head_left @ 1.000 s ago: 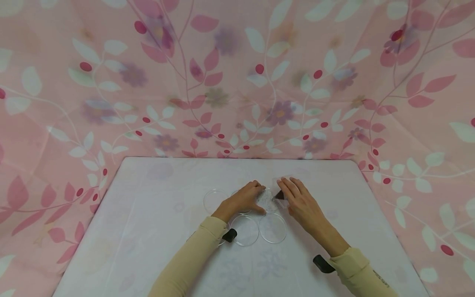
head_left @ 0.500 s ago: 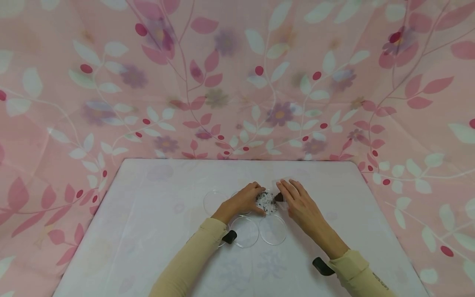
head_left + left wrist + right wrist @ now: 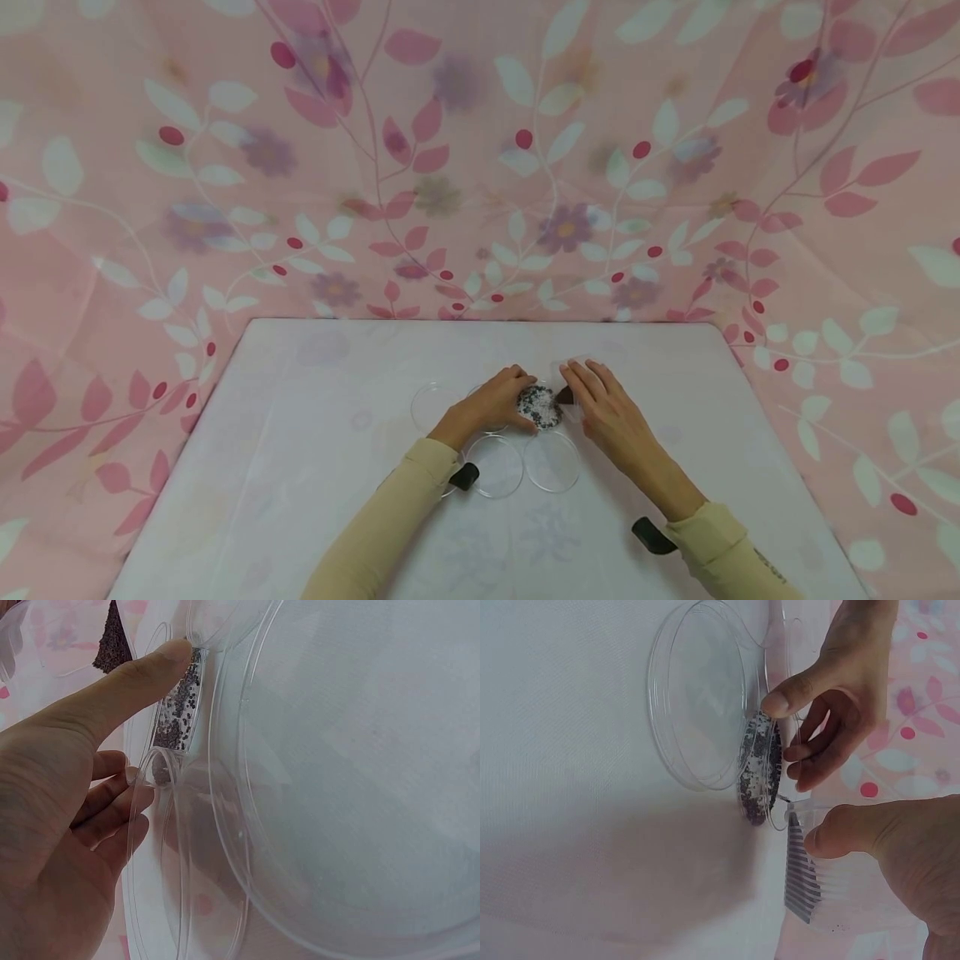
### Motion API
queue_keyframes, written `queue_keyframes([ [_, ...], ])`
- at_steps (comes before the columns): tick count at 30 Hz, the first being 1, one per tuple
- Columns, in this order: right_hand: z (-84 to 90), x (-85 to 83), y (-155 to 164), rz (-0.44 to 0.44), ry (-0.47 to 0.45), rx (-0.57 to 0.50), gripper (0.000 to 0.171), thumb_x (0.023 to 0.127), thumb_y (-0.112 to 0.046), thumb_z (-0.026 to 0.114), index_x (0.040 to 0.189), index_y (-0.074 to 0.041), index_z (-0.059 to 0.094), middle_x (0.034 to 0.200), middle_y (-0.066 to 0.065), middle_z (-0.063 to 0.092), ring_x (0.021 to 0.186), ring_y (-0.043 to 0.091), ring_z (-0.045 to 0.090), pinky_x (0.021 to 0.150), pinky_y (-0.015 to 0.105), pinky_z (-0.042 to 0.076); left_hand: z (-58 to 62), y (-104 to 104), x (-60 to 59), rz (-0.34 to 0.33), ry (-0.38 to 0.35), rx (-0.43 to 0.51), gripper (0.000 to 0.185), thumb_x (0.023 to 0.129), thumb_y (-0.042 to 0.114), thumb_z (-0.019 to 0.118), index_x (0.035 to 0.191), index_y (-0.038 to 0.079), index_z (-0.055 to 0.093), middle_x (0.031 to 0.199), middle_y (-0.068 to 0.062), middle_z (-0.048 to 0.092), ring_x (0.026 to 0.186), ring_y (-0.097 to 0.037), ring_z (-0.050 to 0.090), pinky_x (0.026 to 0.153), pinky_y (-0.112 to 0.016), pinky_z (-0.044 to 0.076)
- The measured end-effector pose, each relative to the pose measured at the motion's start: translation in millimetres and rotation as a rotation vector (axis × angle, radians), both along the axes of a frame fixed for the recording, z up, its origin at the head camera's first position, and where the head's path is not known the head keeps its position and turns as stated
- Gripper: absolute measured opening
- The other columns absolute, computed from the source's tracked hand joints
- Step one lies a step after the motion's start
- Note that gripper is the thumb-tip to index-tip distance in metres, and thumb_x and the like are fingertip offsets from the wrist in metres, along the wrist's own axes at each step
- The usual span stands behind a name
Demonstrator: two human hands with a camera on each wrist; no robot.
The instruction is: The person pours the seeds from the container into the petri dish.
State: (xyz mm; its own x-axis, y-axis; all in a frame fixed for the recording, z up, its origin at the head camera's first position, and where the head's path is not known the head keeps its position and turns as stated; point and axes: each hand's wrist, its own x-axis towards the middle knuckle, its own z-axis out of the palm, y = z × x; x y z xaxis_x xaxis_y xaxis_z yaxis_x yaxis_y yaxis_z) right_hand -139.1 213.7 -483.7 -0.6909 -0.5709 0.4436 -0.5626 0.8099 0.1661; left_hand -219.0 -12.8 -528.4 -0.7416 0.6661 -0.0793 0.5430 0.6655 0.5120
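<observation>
My left hand (image 3: 497, 402) holds a clear petri dish (image 3: 759, 769) by its sides, thumb at one edge and fingers at the other. Small dark grains (image 3: 537, 407) lie scattered over this dish, with pale patches showing between them. My right hand (image 3: 606, 408) grips a clear, ribbed plastic container (image 3: 855, 889), tilted with its corner at the dish's rim. A dark mass of the same grains (image 3: 112, 641) sits inside the container, and a thin stream falls from its corner into the dish. The right fingers cover part of the container in the head view.
Several more clear petri dishes stand close around the held one, including one in front (image 3: 551, 462), one beside it (image 3: 495, 467) and one at the back left (image 3: 435, 407). A white cloth covers the table (image 3: 300, 433). A pink floral curtain (image 3: 480, 167) hangs behind.
Dark grains in the held dish have grown from a faint scatter to a much thicker spread. Both hands have stayed almost in place, with the container still tilted at the rim.
</observation>
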Motion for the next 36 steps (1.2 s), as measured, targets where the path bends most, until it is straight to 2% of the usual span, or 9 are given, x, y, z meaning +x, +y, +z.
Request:
queue_keyframes([
  [9,-0.9,0.9,1.1,-0.011,-0.025,-0.004,0.096,0.061,-0.005,0.088,0.145,-0.001,0.044,0.143,0.017,0.051,0.13,0.039,0.048,0.109,0.044,0.043,-1.1,0.4,-0.5,0.003,0.009,-0.002,0.09,0.069,0.049,0.086,0.143,0.01,0.051,0.129,-0.003,0.054,0.117,-0.014,0.053,0.105,-0.028,0.047],
  [18,0.0,1.3,1.9,-0.01,-0.032,-0.016,0.096,0.06,-0.003,0.088,0.145,-0.001,0.044,0.143,0.018,0.051,0.13,0.039,0.047,0.109,0.045,0.043,-0.4,1.7,-0.2,0.01,-0.011,-0.008,0.09,0.07,0.048,0.085,0.144,0.011,0.05,0.13,-0.003,0.053,0.118,-0.014,0.053,0.106,-0.029,0.046],
  [27,-3.0,1.6,2.8,-0.005,-0.025,-0.025,0.097,0.059,-0.003,0.088,0.145,-0.001,0.044,0.143,0.018,0.052,0.129,0.039,0.048,0.108,0.045,0.043,2.2,0.3,0.1,-0.01,0.004,-0.001,0.09,0.07,0.048,0.086,0.143,0.009,0.05,0.128,-0.004,0.054,0.117,-0.015,0.053,0.105,-0.029,0.047],
  [36,1.8,3.2,4.0,-0.017,-0.039,-0.042,0.099,0.057,-0.005,0.09,0.144,0.001,0.044,0.143,0.019,0.051,0.13,0.039,0.047,0.11,0.046,0.041,1.8,1.7,-0.5,0.004,0.001,0.001,0.089,0.07,0.047,0.087,0.143,0.01,0.051,0.128,-0.004,0.054,0.118,-0.015,0.053,0.107,-0.029,0.046],
])
